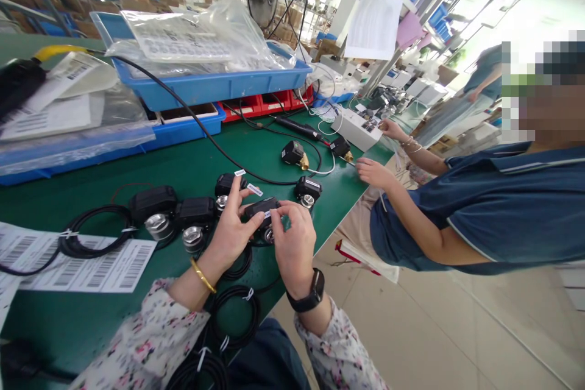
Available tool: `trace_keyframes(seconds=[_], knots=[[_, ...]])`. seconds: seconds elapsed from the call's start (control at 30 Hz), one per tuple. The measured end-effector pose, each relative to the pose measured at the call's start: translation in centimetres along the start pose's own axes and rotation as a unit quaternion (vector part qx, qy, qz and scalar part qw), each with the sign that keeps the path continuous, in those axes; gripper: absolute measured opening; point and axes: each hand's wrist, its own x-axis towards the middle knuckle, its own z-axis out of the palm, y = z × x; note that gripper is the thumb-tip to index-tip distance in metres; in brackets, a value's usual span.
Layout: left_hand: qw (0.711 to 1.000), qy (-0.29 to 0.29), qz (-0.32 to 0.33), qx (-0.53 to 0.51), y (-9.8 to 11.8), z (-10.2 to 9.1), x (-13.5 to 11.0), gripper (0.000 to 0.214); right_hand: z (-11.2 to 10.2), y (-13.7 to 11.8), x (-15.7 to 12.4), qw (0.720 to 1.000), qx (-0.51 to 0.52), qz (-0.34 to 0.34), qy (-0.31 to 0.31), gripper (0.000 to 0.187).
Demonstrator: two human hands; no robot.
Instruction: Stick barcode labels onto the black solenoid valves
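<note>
My left hand (231, 222) has its fingers spread, with small white labels (255, 189) stuck on two fingertips. Its thumb touches the front of a black motorized valve (261, 207) with a silver metal body. At that same valve, my right hand (296, 241) pinches the end of a small white label (267, 214) lying against the black housing. Similar valves stand close by: one (195, 213) left of my hands, another (155, 204) further left, and one (308, 189) to the right. Coiled black cables (235, 317) with white ties hang near my forearms.
Barcode label sheets (86, 262) lie at left on the green table (256, 158). Blue trays (219, 88) with bagged labels stand behind, above red bins (260, 103). Brass-fitted valves (293, 153) and a black electric screwdriver (299, 128) lie beyond. A co-worker (457, 207) sits at right.
</note>
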Motion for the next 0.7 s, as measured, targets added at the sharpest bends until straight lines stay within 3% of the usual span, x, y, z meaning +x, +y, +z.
trace_keyframes(seconds=[0.23, 0.43, 0.57, 0.7], knots=[[1.0, 0.015, 0.01, 0.017, 0.1, 0.1, -0.1, 0.09, -0.8, -0.6, 0.3, 0.995, -0.089, -0.049, -0.026, 0.007], [0.999, 0.019, 0.013, 0.022, 0.2, 0.3, -0.2, 0.09, -1.4, -0.3, 1.0, 0.989, -0.133, -0.043, -0.043, 0.007], [0.999, 0.019, 0.006, 0.026, 0.2, 0.2, -0.3, 0.092, -1.4, 0.0, 1.3, 0.993, -0.107, -0.003, -0.047, 0.011], [1.0, 0.008, -0.008, 0.008, 0.2, 0.1, -0.3, 0.094, -1.8, 1.5, 1.9, 0.995, -0.004, 0.096, -0.005, 0.028]])
